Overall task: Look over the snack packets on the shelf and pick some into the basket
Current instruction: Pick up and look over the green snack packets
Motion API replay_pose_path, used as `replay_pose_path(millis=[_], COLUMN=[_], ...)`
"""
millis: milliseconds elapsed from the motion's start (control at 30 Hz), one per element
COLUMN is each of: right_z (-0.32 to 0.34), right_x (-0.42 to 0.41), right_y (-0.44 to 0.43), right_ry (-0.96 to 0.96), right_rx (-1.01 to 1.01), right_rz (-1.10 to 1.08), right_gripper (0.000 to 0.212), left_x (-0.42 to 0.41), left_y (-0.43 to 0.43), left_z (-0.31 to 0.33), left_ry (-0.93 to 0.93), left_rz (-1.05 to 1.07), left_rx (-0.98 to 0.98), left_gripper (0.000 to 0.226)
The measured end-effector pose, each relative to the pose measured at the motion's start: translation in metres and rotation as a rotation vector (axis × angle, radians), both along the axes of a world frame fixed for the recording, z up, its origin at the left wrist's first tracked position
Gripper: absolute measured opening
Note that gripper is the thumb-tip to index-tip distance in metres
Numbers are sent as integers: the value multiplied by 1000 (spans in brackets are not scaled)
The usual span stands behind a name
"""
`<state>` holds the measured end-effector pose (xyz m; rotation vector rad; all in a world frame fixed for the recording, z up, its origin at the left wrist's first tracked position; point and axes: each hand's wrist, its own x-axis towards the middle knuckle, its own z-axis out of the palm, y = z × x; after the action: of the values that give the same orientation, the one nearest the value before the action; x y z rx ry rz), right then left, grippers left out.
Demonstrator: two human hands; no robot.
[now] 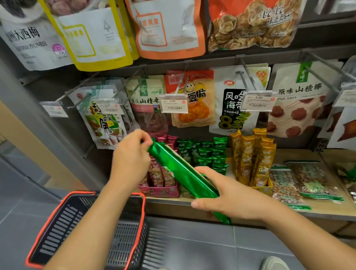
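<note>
Both hands hold one green foil packet (179, 167) at centre. Left hand (130, 156) pinches its upper end at 10 o'clock; right hand (227, 196) grips the lower end at 4 o'clock and covers it. Print unreadable. Two shoes (274, 264) at 6 o'clock, cut off by the frame. Basket (81, 193) at 7 o'clock, partly behind the left forearm. Shelf (331, 207) at 3 o'clock; its red display box (161, 189) sits half hidden behind the packet. Hanging bags (193, 99) at 12 o'clock, partly covered by price tags (173, 104).
</note>
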<state>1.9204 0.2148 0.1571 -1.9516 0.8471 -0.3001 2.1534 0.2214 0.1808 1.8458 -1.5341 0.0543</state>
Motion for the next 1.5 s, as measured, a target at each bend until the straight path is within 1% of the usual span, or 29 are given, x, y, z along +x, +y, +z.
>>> replay_pose_path(millis=[100,167,233,300,367,433,533,600,633,667,700,733,800,833,867,900,967,1000,1100,1133,1200,1267,1367,1500], right_z=[8,13,16,18,18,16,16,15,15,15,16,17,21,23,25,27,30,31,36,39,42,43,43,42], right_x=[-6,-10,-15,-19,-22,-24,-23,-24,-26,-28,-29,-30,-32,-33,-34,-36,-39,-40,-39,-39,-39,-38,-34,-28], right_y=[-3,-4,-6,-9,-12,-14,-17,-20,-21,-22,-23,-24,-26,-27,-27,-28,-29,-29,-27,-26,-23,-19,-16,-14], right_ry=[-32,-78,-129,-169,-164,-185,-347,-432,-451,-460,-465,-474,-503,-502,-475,-425,-335,-326,-397,-394,-328,-266,-198,-275], right_rx=[43,112,171,178,129,90,88,-3,-75,-141,-182,-195,-164,-145,-142,-166,-234,-228,-124,-154,-293,-423,-683,-890], right_rz=[8,17,25,19,-43,-159,-384,-496,-544,-585,-618,-641,-644,-629,-600,-565,-517,-514,-501,-475,-415,-407,-479,-525], right_gripper=[47,35,33,37,37,36,36,35,31,27,29,40,60,62,57,45,15,11,19,23,35,41,43,45], left_x=[16,24,31,33,32,33,31,28,27,27,26,25,21,19,17,17,16,16,11,8,-1,-12,-29,-32], left_y=[-4,-4,-5,-5,-5,-5,-4,-2,-1,0,0,1,2,2,2,1,0,-1,-2,-3,-6,-9,-15,-33], left_z=[-5,-7,-10,-14,-17,-18,-16,-13,-12,-11,-10,-10,-10,-10,-12,-13,-15,-16,-21,-24,-30,-38,-49,-58], left_ry=[22,34,35,9,27,89,249,353,375,379,369,348,329,331,325,309,246,188,40,10,-50,-125,-212,-207], left_rz=[152,230,275,282,262,206,85,9,-38,-86,-124,-144,-149,-148,-149,-150,-159,-166,-184,-194,-216,-239,-245,-196], left_rx=[34,44,90,144,191,247,304,341,378,427,474,507,505,489,477,472,481,492,537,562,609,620,556,449], left_gripper=[19,19,20,23,28,31,30,25,23,26,29,30,21,17,15,16,21,23,22,19,18,15,15,18])
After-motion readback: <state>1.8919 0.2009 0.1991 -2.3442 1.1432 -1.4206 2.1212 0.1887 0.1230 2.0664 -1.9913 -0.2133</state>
